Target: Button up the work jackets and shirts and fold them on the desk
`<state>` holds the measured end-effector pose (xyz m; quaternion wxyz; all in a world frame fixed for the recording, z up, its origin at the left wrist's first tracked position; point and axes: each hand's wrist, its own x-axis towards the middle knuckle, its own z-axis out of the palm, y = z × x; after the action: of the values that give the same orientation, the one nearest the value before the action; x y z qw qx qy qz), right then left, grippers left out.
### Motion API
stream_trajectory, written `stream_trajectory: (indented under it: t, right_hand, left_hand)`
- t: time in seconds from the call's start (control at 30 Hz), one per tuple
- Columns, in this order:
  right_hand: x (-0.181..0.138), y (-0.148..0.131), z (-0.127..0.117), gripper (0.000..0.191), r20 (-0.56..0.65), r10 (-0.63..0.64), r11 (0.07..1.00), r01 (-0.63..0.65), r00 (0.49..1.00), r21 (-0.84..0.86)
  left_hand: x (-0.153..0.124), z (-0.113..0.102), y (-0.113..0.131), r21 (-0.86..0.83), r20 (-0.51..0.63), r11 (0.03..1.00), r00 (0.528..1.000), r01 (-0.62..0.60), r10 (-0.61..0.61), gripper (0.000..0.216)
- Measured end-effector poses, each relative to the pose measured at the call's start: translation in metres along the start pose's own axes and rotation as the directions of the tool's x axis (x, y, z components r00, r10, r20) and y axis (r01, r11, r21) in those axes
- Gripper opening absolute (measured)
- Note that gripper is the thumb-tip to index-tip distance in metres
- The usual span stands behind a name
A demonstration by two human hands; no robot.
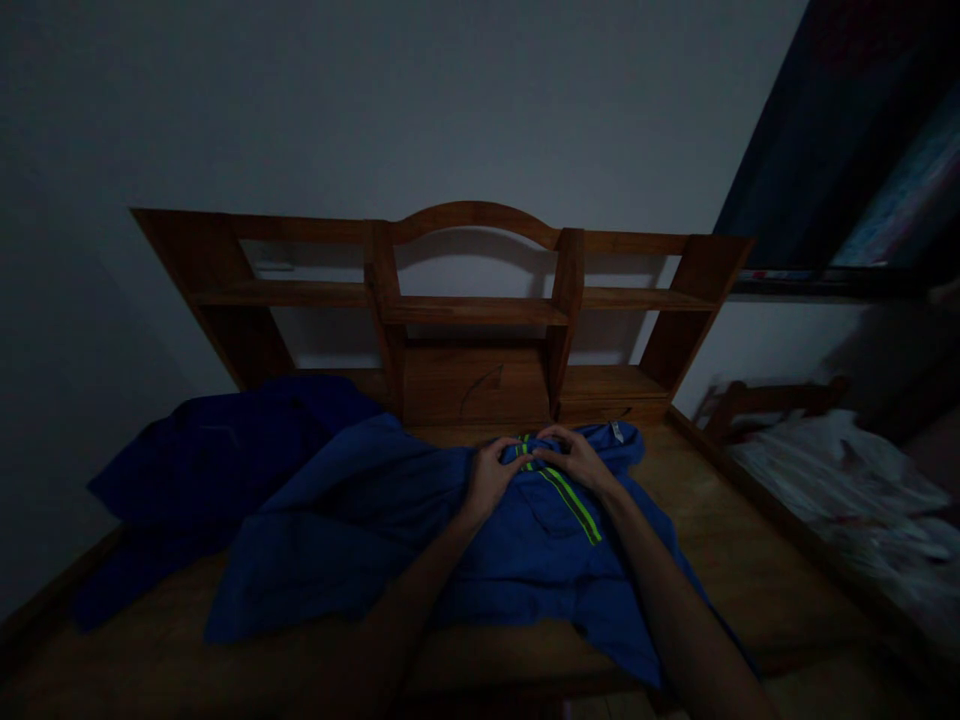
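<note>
A medium-blue cloth garment with bright yellow-green stripes lies spread in loose folds across a brown wooden tabletop, its lower edge reaching the near side of the table. The person's bare left hand and bare right hand come together over its upper part, thumbs pointing inward with their tips almost meeting. Each hand is nearly closed, thumb and bent fingers pinching a gathered bit of the blue fabric beside a short piece of striped band (the dim light hides exactly how the fingertips sit in the cloth). A longer yellow-green stripe with a dark line along it slants down from the hands, between the two forearms. A small whitish label shows on the garment beyond the right hand. To the left, a deeper royal-blue heap of cloth lies against the garment and partly under it. Behind the table's far edge stands a brown wooden shelf unit with an arched top, set against a plain pale wall. Off to the right, crumpled whitish plastic bags rest near a brown wooden chair back
</note>
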<state>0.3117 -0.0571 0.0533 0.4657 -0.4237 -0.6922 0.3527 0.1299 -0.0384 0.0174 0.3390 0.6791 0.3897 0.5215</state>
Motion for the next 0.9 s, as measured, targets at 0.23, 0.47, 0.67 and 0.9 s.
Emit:
stream_trajectory:
  t: [0.23, 0.47, 0.67, 0.9]
  right_hand:
    - [-0.001, -0.006, 0.002, 0.03, -0.02, -0.033, 0.996, 0.031, 0.999, -0.079]
    - [-0.002, -0.012, 0.003, 0.031, -0.005, -0.037, 0.997, 0.037, 0.999, -0.065]
    - [-0.002, -0.012, 0.004, 0.03, 0.028, -0.064, 0.996, 0.065, 0.998, -0.055]
    - [-0.001, -0.01, 0.004, 0.029, 0.026, -0.066, 0.995, 0.067, 0.997, -0.068]
  left_hand:
    - [-0.001, -0.003, 0.005, 0.05, 0.0, 0.998, 0.999, -0.044, 0.044, 0.028]
    - [0.0, -0.001, 0.003, 0.033, 0.009, 0.999, 1.0, -0.006, 0.006, 0.029]
    - [-0.002, 0.0, 0.007, 0.032, 0.005, 0.997, 0.998, -0.064, 0.064, 0.02]
    - [-0.005, 0.002, 0.008, 0.071, 0.01, 0.996, 0.999, -0.044, 0.043, 0.019]
